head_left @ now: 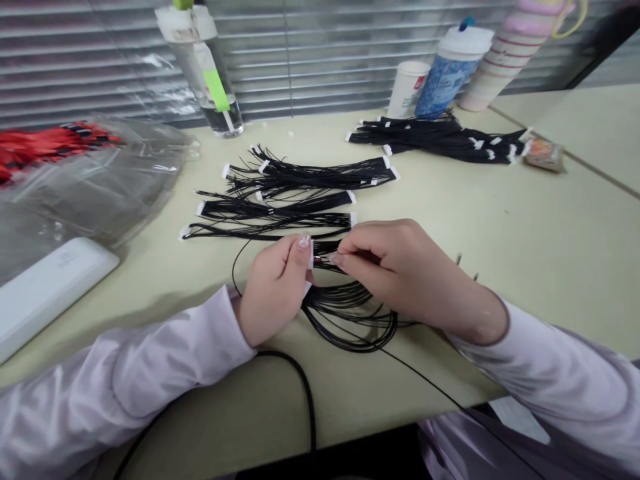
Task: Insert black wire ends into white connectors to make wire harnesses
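My left hand [277,287] is closed around a white plug connector [312,255], thumb on top, with black wires leaving its right side. Close beside it my right hand [395,267] pinches a thin wire end between thumb and forefinger, right at the connector's face; a small shiny tip shows there. Below both hands a loop of black wires [350,333] hangs over the table. Just beyond lie finished-looking bundles of black wires [280,217] with white connectors at their ends, and another bundle [325,175] behind them.
A thick heap of black cables [440,141] lies at the back right beside a small packet [544,155]. Along the blinds stand a clear bottle [220,100], a paper cup [407,90], a blue cup [447,77] and a striped tumbler [505,63]. Left: plastic bags [115,187], a white power bank [55,290].
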`<action>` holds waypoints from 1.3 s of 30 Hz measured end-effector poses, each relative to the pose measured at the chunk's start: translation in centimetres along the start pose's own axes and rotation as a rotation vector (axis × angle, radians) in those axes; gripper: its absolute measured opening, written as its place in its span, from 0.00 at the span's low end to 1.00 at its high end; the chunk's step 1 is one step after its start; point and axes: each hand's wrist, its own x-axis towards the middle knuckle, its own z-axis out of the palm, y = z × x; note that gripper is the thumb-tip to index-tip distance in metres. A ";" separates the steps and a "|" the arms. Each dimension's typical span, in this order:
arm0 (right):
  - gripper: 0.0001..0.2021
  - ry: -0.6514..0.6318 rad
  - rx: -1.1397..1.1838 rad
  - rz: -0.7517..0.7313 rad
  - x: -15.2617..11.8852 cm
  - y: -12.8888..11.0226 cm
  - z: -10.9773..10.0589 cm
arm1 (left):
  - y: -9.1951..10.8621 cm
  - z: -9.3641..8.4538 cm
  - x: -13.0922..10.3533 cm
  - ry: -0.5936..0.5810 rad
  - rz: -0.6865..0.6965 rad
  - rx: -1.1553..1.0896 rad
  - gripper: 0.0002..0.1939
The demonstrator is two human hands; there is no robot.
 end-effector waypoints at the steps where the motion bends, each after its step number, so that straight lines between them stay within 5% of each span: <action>1: 0.11 -0.006 0.006 -0.008 0.0 0.0 0.0 | 0.0 0.0 0.0 0.000 -0.002 -0.003 0.19; 23: 0.11 0.023 -0.085 -0.009 0.0 -0.4 1.2 | 0.4 -0.1 0.2 -0.055 -0.010 0.066 0.19; 28: 0.08 -0.051 -0.064 -0.024 0.3 0.7 0.0 | 0.3 -0.2 0.3 -0.011 -0.015 0.058 0.20; 34: 0.03 -0.108 -0.225 0.120 -0.3 2.5 -2.0 | -0.5 0.1 0.6 0.102 -0.192 -0.082 0.23; 39: 0.13 -0.035 -0.615 0.202 -1.6 1.6 -2.2 | -1.2 0.4 1.6 0.215 -0.450 -0.491 0.19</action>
